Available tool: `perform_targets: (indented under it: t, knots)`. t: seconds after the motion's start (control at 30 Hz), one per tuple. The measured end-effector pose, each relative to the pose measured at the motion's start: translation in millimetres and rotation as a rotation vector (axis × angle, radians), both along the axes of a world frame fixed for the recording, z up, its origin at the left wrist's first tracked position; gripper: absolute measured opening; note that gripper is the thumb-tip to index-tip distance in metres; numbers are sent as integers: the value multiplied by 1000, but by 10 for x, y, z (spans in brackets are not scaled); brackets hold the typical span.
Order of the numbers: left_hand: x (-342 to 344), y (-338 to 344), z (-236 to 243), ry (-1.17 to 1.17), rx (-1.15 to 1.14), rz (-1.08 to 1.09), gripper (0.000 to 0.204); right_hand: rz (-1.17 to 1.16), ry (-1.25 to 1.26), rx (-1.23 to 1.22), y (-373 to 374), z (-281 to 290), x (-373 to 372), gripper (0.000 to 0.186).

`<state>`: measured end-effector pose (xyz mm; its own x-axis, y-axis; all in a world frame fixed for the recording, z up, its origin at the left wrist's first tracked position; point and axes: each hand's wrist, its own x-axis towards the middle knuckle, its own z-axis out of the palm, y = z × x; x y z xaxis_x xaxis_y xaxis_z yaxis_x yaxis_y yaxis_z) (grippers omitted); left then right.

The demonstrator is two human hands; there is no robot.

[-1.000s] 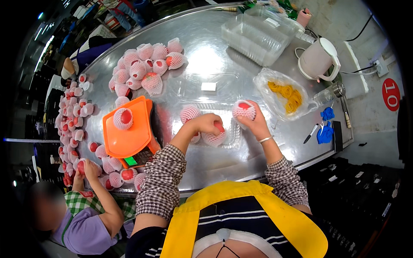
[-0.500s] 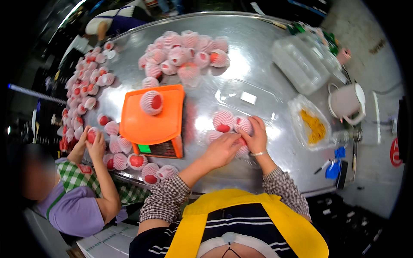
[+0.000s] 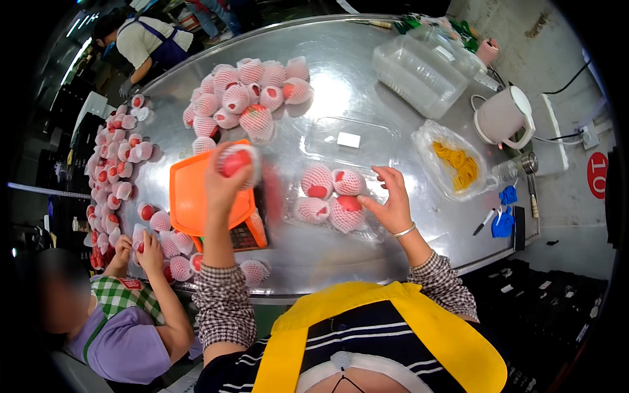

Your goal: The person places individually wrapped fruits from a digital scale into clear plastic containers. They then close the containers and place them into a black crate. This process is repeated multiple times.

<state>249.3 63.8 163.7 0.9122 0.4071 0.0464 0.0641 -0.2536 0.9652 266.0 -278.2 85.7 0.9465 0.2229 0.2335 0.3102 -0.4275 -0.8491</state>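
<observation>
My left hand (image 3: 224, 193) is wrapped round a red fruit (image 3: 237, 162) in a pink-white foam net, lifted over the right side of an orange scale (image 3: 187, 196). Fruit and hand are slightly blurred. My right hand (image 3: 393, 204) holds nothing, its thumb and fingers spread beside a group of netted red fruits (image 3: 331, 196). These lie close together in a clear plastic tray (image 3: 375, 230), red skin showing at the net openings. Just beyond, a clear plastic lid or tray (image 3: 377, 131) has a small white card (image 3: 348, 139) on it.
Netted fruits (image 3: 249, 92) are heaped at the back, more (image 3: 114, 164) along the left edge. A co-worker's hands (image 3: 137, 252) hold one. Right are stacked clear containers (image 3: 419, 75), a bag of yellow rubber bands (image 3: 458, 167), a kettle (image 3: 501, 118) and a marker (image 3: 485, 221).
My left hand has left the fruit group and moved left to the scale, where it now grips the netted fruit that lay there. My right hand has let go and opened.
</observation>
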Motion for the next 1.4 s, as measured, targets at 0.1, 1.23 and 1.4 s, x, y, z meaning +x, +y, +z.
perform_targets:
  t: [0.1, 1.23, 1.4]
  knots:
    - [-82, -978, -163, 57, -11, -294, 65, 147, -101, -48, -28, 420, -153, 81]
    - [103, -796, -1302, 543, -355, 13, 64, 259, -194, -450, -573, -120, 386, 70]
    - [142, -878, -1356, 563, -318, 74, 68, -141, 183, -338, -382, 63, 281, 73]
